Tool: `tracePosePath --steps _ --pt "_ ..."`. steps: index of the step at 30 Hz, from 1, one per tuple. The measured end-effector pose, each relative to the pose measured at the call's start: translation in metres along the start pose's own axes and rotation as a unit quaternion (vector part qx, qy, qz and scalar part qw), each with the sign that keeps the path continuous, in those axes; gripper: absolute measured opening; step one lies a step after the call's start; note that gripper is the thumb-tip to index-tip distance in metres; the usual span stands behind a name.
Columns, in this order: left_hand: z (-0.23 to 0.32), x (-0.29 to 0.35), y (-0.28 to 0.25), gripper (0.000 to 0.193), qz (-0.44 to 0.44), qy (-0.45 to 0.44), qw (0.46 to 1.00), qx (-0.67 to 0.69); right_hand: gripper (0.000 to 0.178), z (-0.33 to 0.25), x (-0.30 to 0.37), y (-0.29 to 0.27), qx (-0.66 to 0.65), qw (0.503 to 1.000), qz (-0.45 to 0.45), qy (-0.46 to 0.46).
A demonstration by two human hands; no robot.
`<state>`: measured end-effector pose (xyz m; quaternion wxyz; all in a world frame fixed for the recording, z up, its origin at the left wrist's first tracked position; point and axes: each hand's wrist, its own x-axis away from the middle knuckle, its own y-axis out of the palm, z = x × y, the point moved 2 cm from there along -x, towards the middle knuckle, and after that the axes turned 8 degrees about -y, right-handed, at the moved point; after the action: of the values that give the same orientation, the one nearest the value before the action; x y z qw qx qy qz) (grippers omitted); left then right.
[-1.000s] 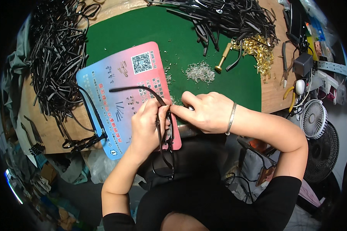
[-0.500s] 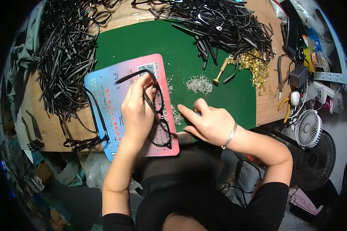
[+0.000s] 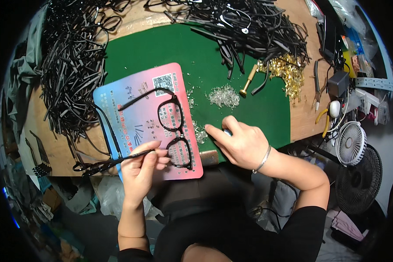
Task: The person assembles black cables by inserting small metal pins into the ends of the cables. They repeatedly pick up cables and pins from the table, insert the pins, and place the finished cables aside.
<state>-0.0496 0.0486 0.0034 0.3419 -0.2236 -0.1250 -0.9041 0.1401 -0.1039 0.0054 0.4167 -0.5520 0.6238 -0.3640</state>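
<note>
A black eyeglass frame [image 3: 181, 131] lies on a pink-and-blue printed mat [image 3: 111, 89], with one temple attached at its far end and stretched leftward. My left hand [image 3: 139, 168] pinches a black temple [image 3: 137, 156] near the frame's near end; whether it touches the frame, I cannot tell. My right hand [image 3: 246, 146] is curled, its index fingertip at a small heap of tiny silver screws [image 3: 200, 132] beside the mat. Something bluish shows inside that hand, mostly hidden by the fingers. A bigger heap of tiny silver parts [image 3: 224, 96] lies farther off on the green sheet [image 3: 266, 118].
Heaps of black temples [image 3: 72, 74] lie at left, and more temples [image 3: 262, 30] at the far right. A brass tool [image 3: 248, 81] lies near a gold-coloured heap [image 3: 288, 72]. Pliers [image 3: 317, 85] and a white fan [image 3: 350, 144] sit right. A metal block [image 3: 209, 157] is at the near edge.
The frame now lies flat on the mat, out of my left hand. That hand has moved down and left and now pinches a temple. My right hand has shifted slightly, still by the screws.
</note>
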Motion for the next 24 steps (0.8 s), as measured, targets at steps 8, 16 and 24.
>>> tracePosePath --steps 8,16,24 --pt "-0.009 0.023 0.029 0.020 -0.065 0.429 0.812 -0.390 0.034 -0.007 -0.004 0.002 0.050 0.998 -0.020 0.020" --pt "-0.024 0.014 0.033 0.021 -0.028 0.430 0.802 -0.414 0.048 -0.014 -0.001 0.009 0.134 0.991 -0.020 -0.012" --pt "-0.031 0.016 0.043 0.018 0.038 0.411 0.804 -0.427 0.047 -0.003 0.002 0.005 0.015 1.000 -0.001 0.023"
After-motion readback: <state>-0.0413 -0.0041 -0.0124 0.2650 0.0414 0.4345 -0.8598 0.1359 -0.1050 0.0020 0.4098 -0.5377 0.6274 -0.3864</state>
